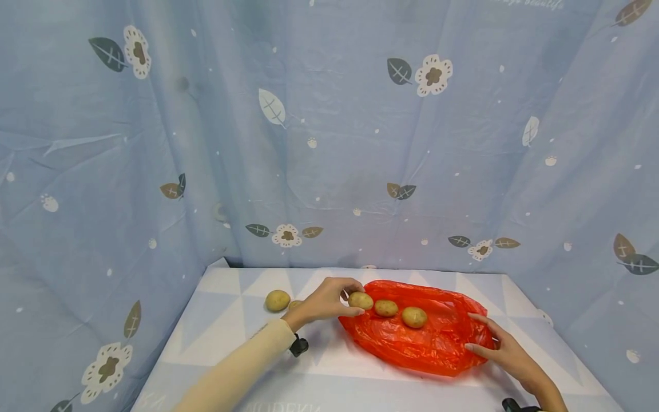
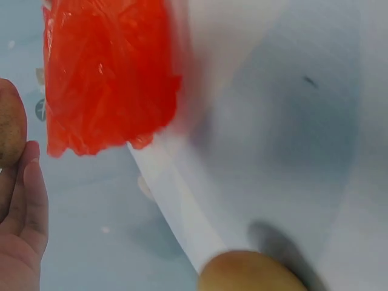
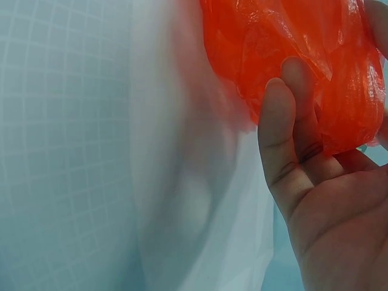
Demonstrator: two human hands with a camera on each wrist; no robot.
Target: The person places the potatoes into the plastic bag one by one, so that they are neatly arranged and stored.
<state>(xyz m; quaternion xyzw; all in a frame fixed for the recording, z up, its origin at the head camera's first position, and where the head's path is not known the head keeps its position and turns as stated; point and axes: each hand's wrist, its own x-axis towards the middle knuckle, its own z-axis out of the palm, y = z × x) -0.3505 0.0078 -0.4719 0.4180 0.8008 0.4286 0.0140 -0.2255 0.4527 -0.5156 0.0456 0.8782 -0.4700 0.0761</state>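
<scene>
My left hand [image 1: 332,297] pinches a potato [image 1: 360,300] between thumb and fingers at the left end of a red plastic bag [image 1: 437,355]. In the left wrist view, that potato [image 2: 11,124] shows at the left edge, above the fingers. Two more potatoes, one smaller [image 1: 386,308] and one rounder [image 1: 414,317], lie on the bag's spread red plastic. My right hand [image 1: 507,349] holds the bag's right end, thumb in front and fingers behind. The right wrist view shows its fingers [image 3: 279,115] against the crinkled plastic.
Left of the bag, a potato [image 1: 277,300] lies on the white and pale-blue patterned table [image 1: 206,337]. Beside it another potato [image 1: 295,304] is partly hidden by my left wrist. A blue floral curtain [image 1: 334,143] hangs behind the table and along both sides.
</scene>
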